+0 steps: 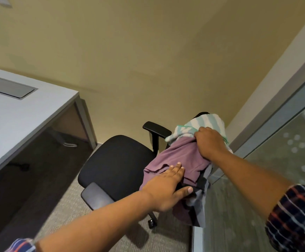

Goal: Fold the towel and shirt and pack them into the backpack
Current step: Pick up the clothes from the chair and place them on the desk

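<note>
A black office chair (117,160) is seen on grey carpet (166,239), and all places are given from it. To the left of the chair a pale counter (20,113) is set, with a grey hatch (8,86) let into its top. To the right of the chair a glass partition (284,142) marked with frosted dots is seen, close behind the backrest. One black armrest (156,129) is raised at the far side of the seat; the near armrest is blurred.

The backrest is almost wholly hidden by cloth draped over it. A mauve shirt (180,157) is hung over the middle of the backrest, and a white and pale green striped towel (202,122) is laid over its top, above the shirt and touching it. A grey and black striped cloth (200,202) is shown under the lower edge of the shirt; what it is cannot be told.

The left hand (166,188) is laid flat on the lower part of the shirt, fingers straight and together, thumb spread toward the striped cloth. The right hand (210,142) is curled round the bunched upper edge of the shirt, just under the towel; its fingertips are hidden. A plaid sleeve (297,219) is rolled up on the right arm
</note>
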Demonstrator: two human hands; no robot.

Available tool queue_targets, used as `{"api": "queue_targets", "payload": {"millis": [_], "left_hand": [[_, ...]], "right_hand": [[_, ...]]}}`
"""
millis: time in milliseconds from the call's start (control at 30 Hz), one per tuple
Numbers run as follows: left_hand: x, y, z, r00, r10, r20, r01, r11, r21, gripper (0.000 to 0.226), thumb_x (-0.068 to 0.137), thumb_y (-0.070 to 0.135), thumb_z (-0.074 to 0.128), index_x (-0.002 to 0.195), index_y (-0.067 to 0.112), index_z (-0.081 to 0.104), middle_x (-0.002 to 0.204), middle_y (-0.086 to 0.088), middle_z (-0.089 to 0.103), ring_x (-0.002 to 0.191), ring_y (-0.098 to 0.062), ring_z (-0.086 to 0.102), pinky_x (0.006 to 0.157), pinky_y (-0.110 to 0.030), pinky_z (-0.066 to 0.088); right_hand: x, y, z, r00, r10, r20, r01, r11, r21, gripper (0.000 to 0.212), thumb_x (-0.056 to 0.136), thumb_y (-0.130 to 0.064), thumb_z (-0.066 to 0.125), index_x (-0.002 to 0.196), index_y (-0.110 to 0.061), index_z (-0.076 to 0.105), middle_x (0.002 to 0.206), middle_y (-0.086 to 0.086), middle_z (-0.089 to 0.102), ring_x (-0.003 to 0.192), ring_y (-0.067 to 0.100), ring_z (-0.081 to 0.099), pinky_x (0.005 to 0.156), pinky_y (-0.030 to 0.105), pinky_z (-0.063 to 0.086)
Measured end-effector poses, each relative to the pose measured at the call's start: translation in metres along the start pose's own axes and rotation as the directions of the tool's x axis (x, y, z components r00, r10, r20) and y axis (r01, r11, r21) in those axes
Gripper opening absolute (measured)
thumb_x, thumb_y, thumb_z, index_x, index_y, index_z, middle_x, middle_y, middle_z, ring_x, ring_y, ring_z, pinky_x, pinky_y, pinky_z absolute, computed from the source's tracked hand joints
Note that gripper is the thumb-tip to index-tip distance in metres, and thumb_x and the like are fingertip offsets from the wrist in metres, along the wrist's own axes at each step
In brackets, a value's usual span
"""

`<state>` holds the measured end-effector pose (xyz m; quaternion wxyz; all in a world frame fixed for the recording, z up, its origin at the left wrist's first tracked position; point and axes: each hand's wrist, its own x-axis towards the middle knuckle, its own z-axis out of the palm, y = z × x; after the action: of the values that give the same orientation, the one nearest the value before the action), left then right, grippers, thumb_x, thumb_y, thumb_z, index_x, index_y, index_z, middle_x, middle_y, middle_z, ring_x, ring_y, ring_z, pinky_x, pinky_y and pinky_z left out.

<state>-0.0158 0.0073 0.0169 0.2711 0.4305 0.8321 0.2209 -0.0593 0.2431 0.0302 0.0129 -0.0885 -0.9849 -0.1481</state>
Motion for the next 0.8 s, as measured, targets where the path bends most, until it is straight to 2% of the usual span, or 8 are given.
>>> {"api": "queue_targets", "payload": {"millis": [200,267,333,400,467,533,667,800], "left_hand": [[-0.017,-0.002,-0.019,0.991,-0.126,-0.047,0.100,0.921,-0.375,0.075,0.096,0.062,0.026,0.151,0.010,0.027,0.161,-0.005,0.018,0.147,-0.017,0.019,0.119,-0.026,0.013],[-0.019,0.005,-0.028,0.969,-0.221,-0.110,0.121,0.812,-0.571,0.089,0.084,0.080,0.019,0.126,0.011,0.058,0.137,-0.007,0.055,0.127,-0.022,0.049,0.115,-0.039,0.030],[-0.019,0.014,-0.040,0.942,-0.294,-0.159,0.097,0.695,-0.712,0.095,0.070,0.093,0.020,0.110,0.018,0.063,0.113,0.002,0.065,0.105,-0.015,0.059,0.104,-0.042,0.043],[-0.018,0.025,-0.056,0.918,-0.372,-0.139,0.033,0.419,-0.907,0.091,0.073,0.089,0.034,0.134,0.024,0.054,0.123,0.001,0.064,0.109,-0.014,0.061,0.104,-0.040,0.046],[-0.020,0.037,-0.075,0.919,-0.376,-0.117,-0.109,0.043,-0.993,0.077,0.083,0.073,0.045,0.138,0.020,0.050,0.111,-0.011,0.070,0.089,-0.011,0.068,0.090,-0.031,0.054],[-0.027,0.045,-0.091,0.930,-0.333,-0.157,-0.203,-0.109,-0.973,0.067,0.085,0.063,0.051,0.129,0.013,0.060,0.107,-0.020,0.070,0.084,-0.013,0.071,0.076,-0.026,0.056],[-0.057,0.046,-0.106,0.893,-0.401,-0.204,-0.291,-0.169,-0.942,0.032,0.095,0.028,0.058,0.117,0.005,0.064,0.109,-0.016,0.072,0.101,-0.027,0.070,0.086,-0.036,0.056],[-0.099,0.032,-0.110,0.810,-0.473,-0.346,-0.441,-0.102,-0.892,0.024,0.096,0.010,0.052,0.115,0.007,0.066,0.110,-0.016,0.071,0.104,-0.030,0.068,0.096,-0.044,0.051]], "right_hand": [[0.001,0.002,-0.017,0.991,0.114,-0.074,-0.076,0.915,0.397,0.028,0.094,-0.009,0.038,0.102,-0.015,0.064,0.104,0.007,0.058,0.099,0.029,0.056,0.079,0.038,0.047],[-0.006,-0.005,-0.036,0.972,0.145,-0.183,-0.030,0.856,0.516,0.025,0.092,-0.006,0.041,0.100,-0.013,0.064,0.104,0.007,0.059,0.099,0.028,0.054,0.079,0.036,0.043],[-0.018,-0.015,-0.060,0.927,0.159,-0.340,0.079,0.804,0.590,0.025,0.087,-0.005,0.043,0.099,-0.011,0.064,0.101,0.008,0.058,0.096,0.027,0.052,0.080,0.036,0.041],[-0.032,-0.029,-0.089,0.851,0.154,-0.502,0.217,0.767,0.604,0.027,0.081,-0.008,0.041,0.098,-0.009,0.063,0.096,0.007,0.057,0.092,0.025,0.049,0.079,0.037,0.042],[-0.051,-0.046,-0.116,0.773,0.105,-0.625,0.348,0.754,0.558,0.028,0.081,-0.011,0.040,0.096,-0.006,0.062,0.093,0.007,0.056,0.086,0.022,0.047,0.076,0.034,0.040],[-0.072,-0.068,-0.136,0.715,0.017,-0.699,0.455,0.748,0.484,0.027,0.080,-0.010,0.041,0.092,-0.004,0.064,0.089,0.008,0.057,0.082,0.023,0.046,0.074,0.034,0.038],[-0.098,-0.102,-0.150,0.654,-0.100,-0.750,0.585,0.696,0.416,0.033,0.072,-0.008,0.048,0.098,-0.006,0.069,0.097,0.006,0.061,0.088,0.024,0.054,0.079,0.034,0.041],[-0.109,-0.128,-0.157,0.663,-0.174,-0.728,0.651,0.613,0.447,0.065,0.078,-0.025,0.076,0.136,-0.010,0.049,0.143,0.001,0.050,0.134,0.022,0.047,0.108,0.034,0.038]]}}
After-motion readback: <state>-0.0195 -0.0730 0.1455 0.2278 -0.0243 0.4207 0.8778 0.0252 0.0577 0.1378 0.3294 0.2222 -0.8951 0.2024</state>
